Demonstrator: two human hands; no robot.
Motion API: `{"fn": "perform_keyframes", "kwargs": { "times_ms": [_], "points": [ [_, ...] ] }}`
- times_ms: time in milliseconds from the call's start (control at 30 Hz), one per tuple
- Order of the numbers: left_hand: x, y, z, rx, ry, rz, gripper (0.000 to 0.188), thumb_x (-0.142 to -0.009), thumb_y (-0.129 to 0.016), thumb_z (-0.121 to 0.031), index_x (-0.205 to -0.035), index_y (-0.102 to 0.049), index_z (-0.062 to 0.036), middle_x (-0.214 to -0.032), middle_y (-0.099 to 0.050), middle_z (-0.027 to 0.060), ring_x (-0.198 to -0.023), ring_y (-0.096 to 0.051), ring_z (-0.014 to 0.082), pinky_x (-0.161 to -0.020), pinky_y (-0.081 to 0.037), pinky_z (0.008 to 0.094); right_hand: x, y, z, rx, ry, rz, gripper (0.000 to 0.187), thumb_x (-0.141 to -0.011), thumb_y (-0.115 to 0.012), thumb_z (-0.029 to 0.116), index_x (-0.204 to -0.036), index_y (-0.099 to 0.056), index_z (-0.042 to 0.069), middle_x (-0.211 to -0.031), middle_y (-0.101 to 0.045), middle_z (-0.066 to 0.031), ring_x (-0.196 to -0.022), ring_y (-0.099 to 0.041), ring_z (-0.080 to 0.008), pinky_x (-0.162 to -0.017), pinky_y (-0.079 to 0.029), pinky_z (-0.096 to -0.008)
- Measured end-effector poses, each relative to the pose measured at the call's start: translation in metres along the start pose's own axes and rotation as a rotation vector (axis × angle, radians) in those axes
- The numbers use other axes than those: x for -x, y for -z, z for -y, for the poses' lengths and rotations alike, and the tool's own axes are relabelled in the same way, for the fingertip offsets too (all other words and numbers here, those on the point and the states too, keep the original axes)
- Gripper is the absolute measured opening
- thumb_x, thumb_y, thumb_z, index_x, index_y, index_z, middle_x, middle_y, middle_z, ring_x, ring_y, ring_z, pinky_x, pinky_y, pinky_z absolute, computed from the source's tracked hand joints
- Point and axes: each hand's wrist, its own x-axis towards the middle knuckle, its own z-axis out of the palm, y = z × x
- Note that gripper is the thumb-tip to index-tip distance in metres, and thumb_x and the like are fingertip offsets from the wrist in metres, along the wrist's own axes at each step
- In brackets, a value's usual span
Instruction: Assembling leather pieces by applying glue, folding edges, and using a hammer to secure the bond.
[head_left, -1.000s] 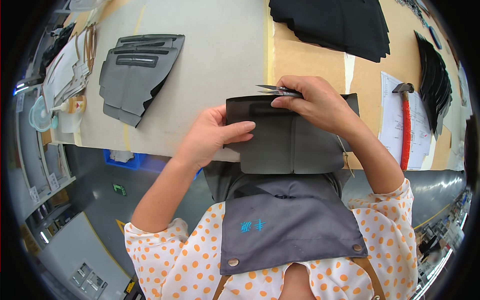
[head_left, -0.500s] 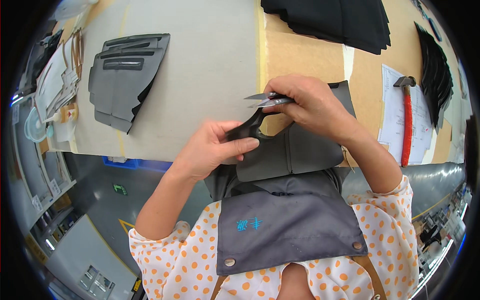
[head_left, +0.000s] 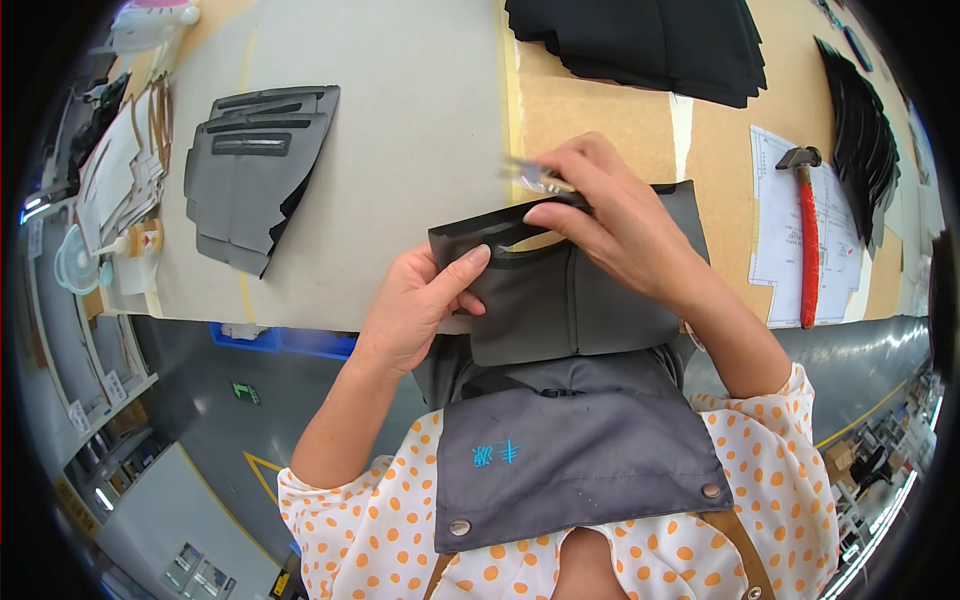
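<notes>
A dark grey panel [head_left: 525, 315] with a black upper edge and a long slot hangs partly over the table's front edge, against my apron. My left hand [head_left: 415, 305] pinches its upper left corner, thumb on top and fingers underneath. Small metal thread snips [head_left: 535, 176], their blades smeared by motion, stick out of my right hand [head_left: 620, 225]. That hand is closed around them, and its thumb lies by the slot's upper edge. Tan tabletop shows through the slot.
Grey panels [head_left: 240, 185] with black-rimmed slots lie stacked at left. Black pieces [head_left: 650, 45] pile up at the back, with more black pieces [head_left: 860, 145] at far right. A red-handled hammer [head_left: 808, 240] rests on a printed sheet [head_left: 770, 215]. Far left are paper patterns [head_left: 120, 160].
The panel's left part has come down flatter and its slot faces up more. My left hand has shifted slightly with it. The snips stay in my right hand, which has turned a little.
</notes>
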Motion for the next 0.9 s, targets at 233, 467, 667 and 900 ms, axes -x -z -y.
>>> {"fn": "perform_keyframes", "kwargs": {
  "times_ms": [233, 467, 667, 900],
  "points": [
    [0.000, 0.001, 0.002, 0.030, 0.012, 0.019, 0.028, -0.100, -0.071, -0.022, -0.120, -0.069, -0.0030, -0.110, -0.072, 0.0038, -0.091, -0.067, 0.0091, -0.071, -0.056, 0.0242, 0.045, 0.011, 0.023, -0.699, -0.351, 0.163, 0.034, -0.107, -0.060, 0.023, -0.131, -0.059, 0.000, -0.098, -0.066, -0.0054, -0.086, -0.063, -0.0146, -0.082, -0.050, -0.0289],
    [0.003, -0.007, 0.001, 0.019, -0.001, -0.020, 0.020, -0.103, -0.066, -0.018, -0.116, -0.071, -0.0037, -0.107, -0.074, 0.0056, -0.088, -0.068, 0.0104, -0.070, -0.057, 0.0265, 0.051, 0.002, 0.016, -0.757, -0.560, 0.170, 0.026, -0.105, -0.065, 0.029, -0.108, -0.063, 0.002, -0.088, -0.066, -0.0006, -0.082, -0.059, -0.0052, -0.072, -0.046, -0.0235],
    [0.004, -0.005, 0.003, 0.034, 0.018, -0.008, 0.023, -0.101, -0.069, -0.021, -0.117, -0.070, -0.0049, -0.106, -0.073, 0.0041, -0.089, -0.067, 0.0097, -0.072, -0.057, 0.0256, 0.052, 0.001, 0.011, -0.703, -0.620, 0.191, 0.029, -0.103, -0.067, 0.034, -0.104, -0.065, 0.005, -0.082, -0.065, 0.0017, -0.076, -0.055, -0.0032, -0.066, -0.041, -0.0218],
    [0.006, -0.010, 0.003, 0.023, -0.007, -0.005, 0.029, -0.100, -0.072, -0.026, -0.118, -0.068, -0.0043, -0.105, -0.071, 0.0036, -0.088, -0.066, 0.0092, -0.073, -0.057, 0.0248, 0.049, 0.002, 0.010, -0.671, -0.634, 0.217, 0.030, -0.103, -0.067, 0.034, -0.104, -0.065, 0.005, -0.081, -0.065, 0.0014, -0.073, -0.054, -0.0029, -0.063, -0.040, -0.0224]
  ]
}}
